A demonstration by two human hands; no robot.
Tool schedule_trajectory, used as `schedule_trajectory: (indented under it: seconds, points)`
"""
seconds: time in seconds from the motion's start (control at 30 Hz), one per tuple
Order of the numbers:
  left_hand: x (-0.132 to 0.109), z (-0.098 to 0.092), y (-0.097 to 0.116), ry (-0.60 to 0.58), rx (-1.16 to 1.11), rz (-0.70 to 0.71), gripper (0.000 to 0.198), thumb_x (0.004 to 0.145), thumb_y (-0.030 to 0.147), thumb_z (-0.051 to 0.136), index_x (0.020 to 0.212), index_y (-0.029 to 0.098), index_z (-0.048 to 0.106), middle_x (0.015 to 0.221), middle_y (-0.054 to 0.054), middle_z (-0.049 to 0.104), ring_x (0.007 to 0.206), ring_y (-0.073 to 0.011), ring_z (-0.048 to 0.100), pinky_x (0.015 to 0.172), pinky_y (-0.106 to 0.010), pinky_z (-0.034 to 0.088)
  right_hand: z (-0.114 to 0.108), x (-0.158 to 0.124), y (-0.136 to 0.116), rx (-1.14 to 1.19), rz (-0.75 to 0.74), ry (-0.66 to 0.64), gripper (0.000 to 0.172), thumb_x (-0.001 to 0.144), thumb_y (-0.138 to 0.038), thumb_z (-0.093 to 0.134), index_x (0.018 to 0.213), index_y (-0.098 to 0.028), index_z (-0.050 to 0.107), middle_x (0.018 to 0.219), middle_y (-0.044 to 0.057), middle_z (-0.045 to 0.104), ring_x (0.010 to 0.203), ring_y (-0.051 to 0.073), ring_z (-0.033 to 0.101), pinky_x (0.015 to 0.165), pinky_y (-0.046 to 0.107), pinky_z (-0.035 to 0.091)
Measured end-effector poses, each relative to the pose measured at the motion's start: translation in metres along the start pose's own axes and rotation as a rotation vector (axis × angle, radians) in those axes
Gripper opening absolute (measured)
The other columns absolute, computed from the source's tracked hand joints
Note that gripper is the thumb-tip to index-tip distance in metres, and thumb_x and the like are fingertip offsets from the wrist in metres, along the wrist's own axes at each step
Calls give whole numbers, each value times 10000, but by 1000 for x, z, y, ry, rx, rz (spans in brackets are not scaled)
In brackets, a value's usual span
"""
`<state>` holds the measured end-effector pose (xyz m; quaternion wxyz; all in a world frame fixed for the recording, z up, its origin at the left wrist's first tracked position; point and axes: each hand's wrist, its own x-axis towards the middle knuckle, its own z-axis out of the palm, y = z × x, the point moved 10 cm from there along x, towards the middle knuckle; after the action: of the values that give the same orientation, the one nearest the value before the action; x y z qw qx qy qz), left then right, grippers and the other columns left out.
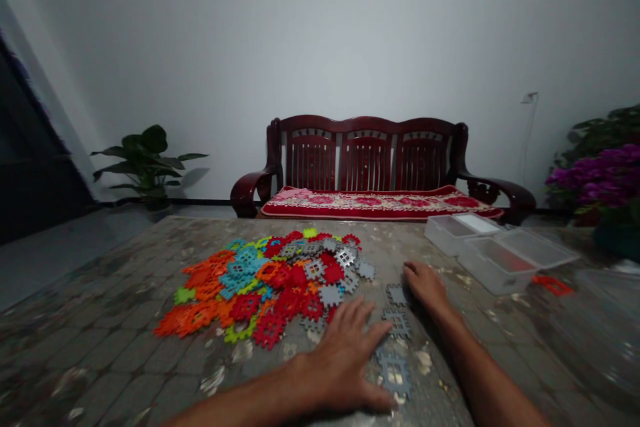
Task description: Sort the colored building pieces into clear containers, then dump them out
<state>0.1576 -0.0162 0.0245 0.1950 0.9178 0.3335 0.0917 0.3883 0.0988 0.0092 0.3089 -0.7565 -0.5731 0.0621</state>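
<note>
My left hand point(353, 353) is spread over the table at the near right edge of a heap of notched plastic building tiles point(270, 280), its fingers apart and holding nothing. The heap mixes orange, red, blue, green and grey tiles. To its right, three grey tiles form a column: a far one point(397, 295), a middle one point(397, 323) and a near one point(395, 372). My left thumb is close to the near tile. My right hand point(427, 287) rests beside the far tile, fingers curled together; whatever is inside them is hidden.
On the right stand clear plastic boxes point(483, 260), with an orange piece point(553, 285) beside them. Clear plastic point(595, 327) lies at the near right. Beyond the patterned table point(115, 340) is a dark wooden bench point(367, 153), with plants on both sides.
</note>
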Motion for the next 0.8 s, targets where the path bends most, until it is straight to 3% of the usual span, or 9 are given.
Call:
schedule_trajectory:
  seconds: [0.07,0.13,0.33,0.47,0.53,0.63,0.73,0.8]
  points:
    - [2,25,11,-71,-42,14,1016,716,744,735,1565,342,347,1695,-136,187,1539,-466,139,1193,-716,172,4,-6,5,18,25,14,414,862,-285,470,1116,-179,778,1212,148,722,1237,336,593,1085,465,399]
    - [7,34,10,-49,-24,-22,884,790,712,689,1535,332,401,1679,-145,231,1534,-459,165,1195,-711,165,11,-9,3,65,28,11,401,842,-252,476,1088,-194,788,1207,136,722,1258,323,572,1106,459,377]
    - [26,8,-3,143,142,-54,503,899,485,696,1339,274,573,1407,-103,561,1305,-321,501,1142,-516,378,34,-16,-31,233,-87,-66,365,774,-195,490,940,-222,814,1072,80,766,1118,255,641,1076,382,411]
    - [30,-5,-13,167,168,-100,400,905,367,708,1260,223,595,1255,-84,628,1178,-290,567,1049,-445,467,43,-19,-50,353,-157,-127,360,742,-202,484,891,-225,811,986,57,788,1009,227,690,999,350,475]
    - [30,-10,-19,203,141,-147,432,898,318,720,1291,210,576,1283,-94,609,1197,-291,563,1053,-438,468,43,-20,-54,420,-164,-148,359,758,-246,482,915,-222,804,977,55,793,977,229,705,948,355,507]
    - [32,-14,-29,245,96,-218,667,843,286,784,1431,214,479,1489,-142,474,1366,-327,461,1140,-473,406,41,-22,-59,581,-138,-163,353,777,-358,509,932,-213,791,947,61,795,933,247,715,895,380,527]
    - [35,-11,-39,221,80,-297,878,807,332,822,1542,217,357,1623,-177,319,1477,-382,328,1194,-540,329,42,-25,-65,755,-81,-176,345,742,-430,567,901,-205,775,869,61,787,828,243,712,820,376,537]
    - [36,-8,-43,189,70,-312,897,814,380,812,1559,214,340,1628,-174,330,1481,-386,326,1204,-560,305,49,-27,-66,878,4,-207,346,723,-447,596,904,-200,757,822,52,778,708,218,694,712,349,539]
